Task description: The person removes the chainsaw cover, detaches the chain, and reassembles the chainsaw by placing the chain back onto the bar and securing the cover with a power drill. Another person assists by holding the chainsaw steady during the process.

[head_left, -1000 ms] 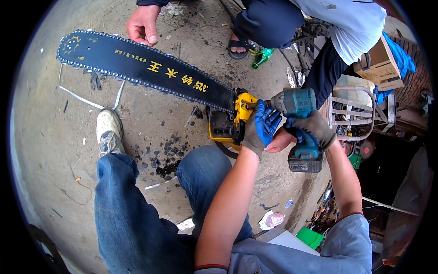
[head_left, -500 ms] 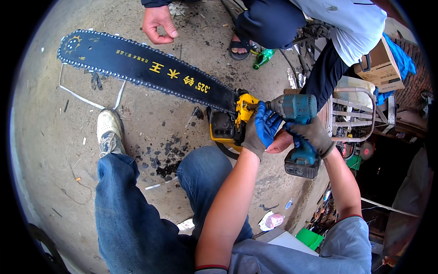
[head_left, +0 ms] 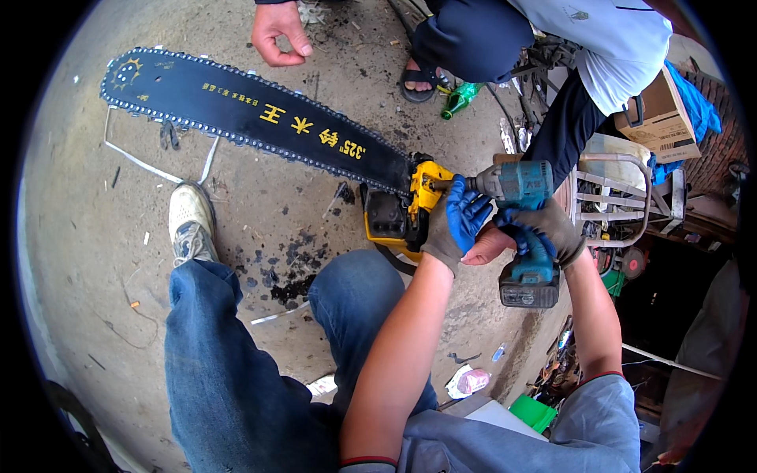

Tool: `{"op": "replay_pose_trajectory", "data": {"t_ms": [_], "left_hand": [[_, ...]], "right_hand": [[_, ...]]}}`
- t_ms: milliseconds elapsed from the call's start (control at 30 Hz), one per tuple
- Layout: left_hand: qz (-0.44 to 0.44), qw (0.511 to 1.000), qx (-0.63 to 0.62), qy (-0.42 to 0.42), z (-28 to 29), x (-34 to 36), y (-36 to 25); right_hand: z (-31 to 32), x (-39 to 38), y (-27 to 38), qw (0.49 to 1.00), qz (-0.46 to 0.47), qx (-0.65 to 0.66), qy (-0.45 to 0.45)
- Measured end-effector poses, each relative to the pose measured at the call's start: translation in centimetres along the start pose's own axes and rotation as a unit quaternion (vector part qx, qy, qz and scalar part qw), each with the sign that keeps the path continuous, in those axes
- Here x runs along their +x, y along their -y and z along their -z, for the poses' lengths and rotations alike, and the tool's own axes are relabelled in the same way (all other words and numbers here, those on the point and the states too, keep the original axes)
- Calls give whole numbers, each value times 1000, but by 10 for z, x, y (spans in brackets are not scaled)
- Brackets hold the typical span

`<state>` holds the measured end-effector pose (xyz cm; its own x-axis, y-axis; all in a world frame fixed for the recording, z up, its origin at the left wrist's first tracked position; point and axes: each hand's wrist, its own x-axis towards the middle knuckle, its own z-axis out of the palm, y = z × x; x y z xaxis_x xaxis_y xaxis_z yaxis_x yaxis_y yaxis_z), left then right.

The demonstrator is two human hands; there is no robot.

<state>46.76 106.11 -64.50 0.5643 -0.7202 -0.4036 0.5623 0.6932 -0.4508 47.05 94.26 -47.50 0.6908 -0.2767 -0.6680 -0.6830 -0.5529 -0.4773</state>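
Note:
A chainsaw lies on the ground, its long black guide bar [head_left: 236,110] with the chain around it pointing left. Beside its yellow housing [head_left: 427,183], my left hand [head_left: 453,225], in a grey and blue glove, is held with fingers half curled and apart, close to the driver's bit. My gloved right hand [head_left: 552,232] grips a teal cordless impact driver [head_left: 520,183] by its handle. The bit points left at the housing; my left fingers partly hide its tip. A co-worker's bare hand [head_left: 487,244] shows just behind my left glove.
The co-worker crouches opposite, another bare hand [head_left: 280,35] above the guide bar. A green bottle [head_left: 461,100] lies near their sandal. At right stand a metal-framed chair [head_left: 611,193] and a cardboard box [head_left: 658,118]. My shoe [head_left: 191,217] is below the bar; dark stains mark the concrete.
The impact driver and my right hand have shifted slightly to the right. My left hand's fingers have loosened a little near the bit. The chainsaw stays in place.

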Motion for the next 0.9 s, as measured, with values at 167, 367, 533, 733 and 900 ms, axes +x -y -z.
{"op": "replay_pose_trajectory", "data": {"t_ms": [167, 367, 533, 733, 900], "left_hand": [[-1, 1000, 8, -4, -3, -4, -1], [36, 997, 58, 21, -2, -13, -9], [23, 997, 74, 13, -9, -11, -8], [11, 997, 71, 40, -12, -6, -6], [12, 999, 40, 29, -12, 1, -4]], "right_hand": [[-7, -8, 9, 1000, 2, -18, -25], [-25, -22, 24, 1000, 15, 9, -26], [-23, -20, 30, 998, -23, 44, -45], [4, 0, 29, 988, 102, -115, 6], [29, 21, 25, 765, 472, -429, 87]]}}
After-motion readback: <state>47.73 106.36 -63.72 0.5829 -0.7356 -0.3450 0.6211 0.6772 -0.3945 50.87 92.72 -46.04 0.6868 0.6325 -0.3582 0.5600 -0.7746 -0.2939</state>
